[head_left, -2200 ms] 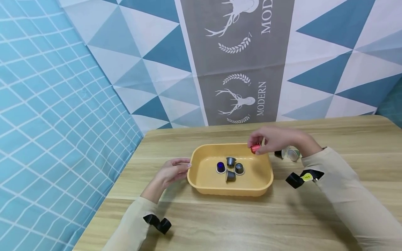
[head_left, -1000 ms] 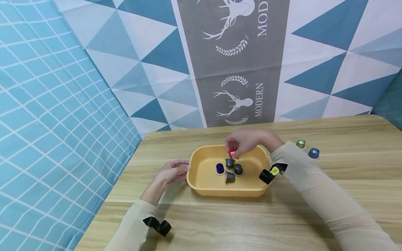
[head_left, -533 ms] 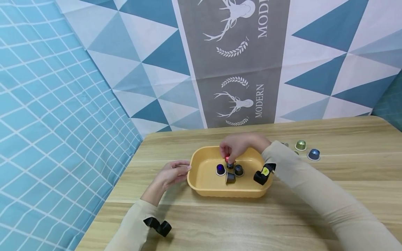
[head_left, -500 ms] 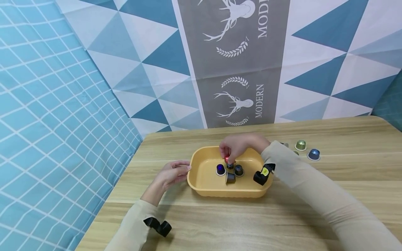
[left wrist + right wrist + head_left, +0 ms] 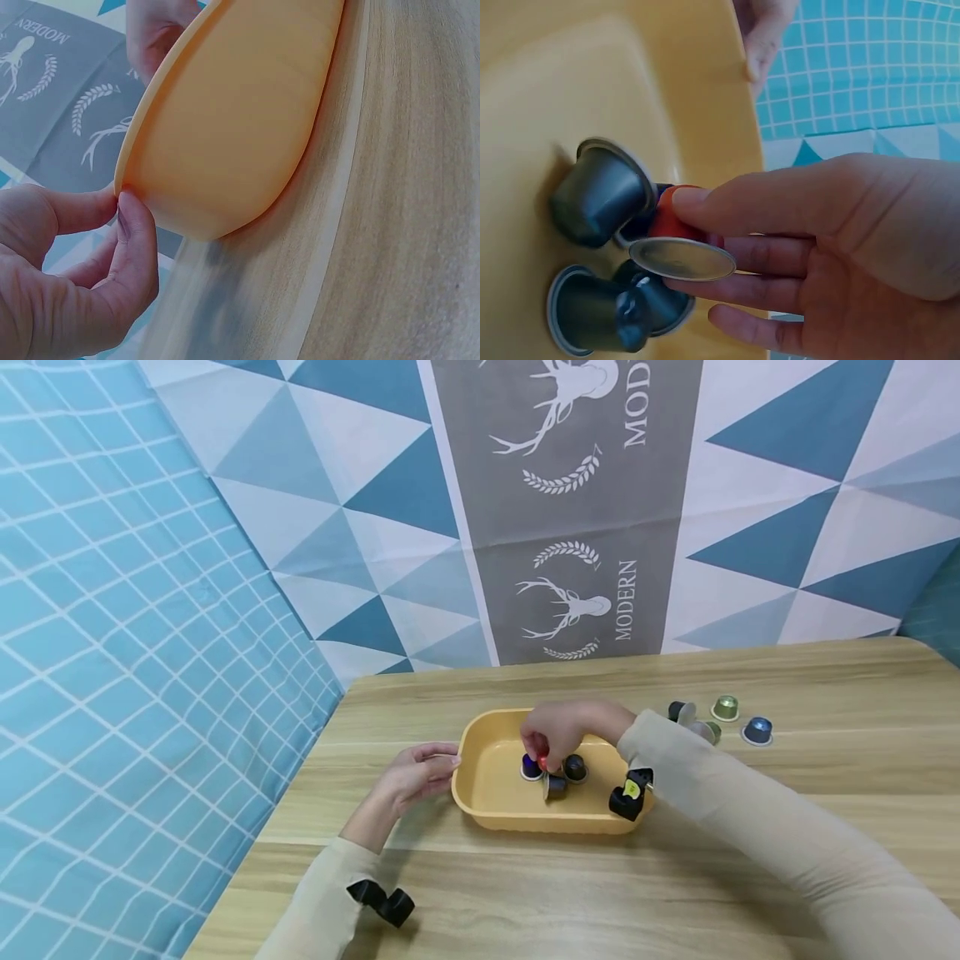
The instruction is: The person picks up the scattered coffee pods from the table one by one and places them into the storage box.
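Note:
My left hand (image 5: 414, 777) pinches the left rim of a yellow plastic tray (image 5: 551, 821); the left wrist view shows thumb and finger on the edge. Inside the tray, my right hand (image 5: 558, 731) holds a red coffee capsule (image 5: 676, 216) between thumb and fingers, its silver foil lid (image 5: 682, 259) facing the wrist camera. Around it are a dark blue capsule (image 5: 530, 767), a black capsule (image 5: 575, 767) and a grey capsule (image 5: 556, 788) lying on its side. Another dark capsule is hidden by my right hand in the head view; the right wrist view shows several close together.
On the wooden table (image 5: 480, 893), right of the tray, several more capsules lie behind my right forearm: a light green capsule (image 5: 725, 707), a blue capsule (image 5: 758, 730) and a black one (image 5: 677, 710) on its side. A patterned cloth (image 5: 570, 527) hangs behind the table.
My right hand has carried the red capsule from above the tray's right edge leftward and down among the capsules in the tray. My left hand stays on the rim.

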Motion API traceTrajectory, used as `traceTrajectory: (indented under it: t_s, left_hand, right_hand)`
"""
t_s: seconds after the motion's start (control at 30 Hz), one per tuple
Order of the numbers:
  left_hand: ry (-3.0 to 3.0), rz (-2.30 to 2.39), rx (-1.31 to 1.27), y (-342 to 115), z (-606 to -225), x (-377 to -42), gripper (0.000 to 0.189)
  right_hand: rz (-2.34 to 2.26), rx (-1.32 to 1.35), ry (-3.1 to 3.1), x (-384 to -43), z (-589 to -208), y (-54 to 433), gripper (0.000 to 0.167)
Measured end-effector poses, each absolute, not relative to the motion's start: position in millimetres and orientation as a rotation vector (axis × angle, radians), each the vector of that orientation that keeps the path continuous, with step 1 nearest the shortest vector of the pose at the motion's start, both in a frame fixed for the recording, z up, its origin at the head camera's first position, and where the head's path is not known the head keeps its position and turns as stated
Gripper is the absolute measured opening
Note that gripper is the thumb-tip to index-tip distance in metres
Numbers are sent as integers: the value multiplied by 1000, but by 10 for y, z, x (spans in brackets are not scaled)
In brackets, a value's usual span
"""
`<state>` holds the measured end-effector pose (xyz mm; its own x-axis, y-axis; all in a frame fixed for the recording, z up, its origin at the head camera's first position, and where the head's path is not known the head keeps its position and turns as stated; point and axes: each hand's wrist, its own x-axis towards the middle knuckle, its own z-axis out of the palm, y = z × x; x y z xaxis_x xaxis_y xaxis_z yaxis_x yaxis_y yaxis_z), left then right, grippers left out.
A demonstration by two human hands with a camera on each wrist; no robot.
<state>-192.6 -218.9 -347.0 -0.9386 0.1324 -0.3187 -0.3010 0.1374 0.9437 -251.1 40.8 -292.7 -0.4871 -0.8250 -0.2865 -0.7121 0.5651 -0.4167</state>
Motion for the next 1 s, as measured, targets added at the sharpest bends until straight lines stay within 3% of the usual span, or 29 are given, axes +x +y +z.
traceTrajectory:
  t_s: [1.0]
  left_hand:
    - [2110,1858,-169,-2184,-3484,-1920,44]
  right_hand:
    - [-167,-1106,2373,-2513,-2951,511,18]
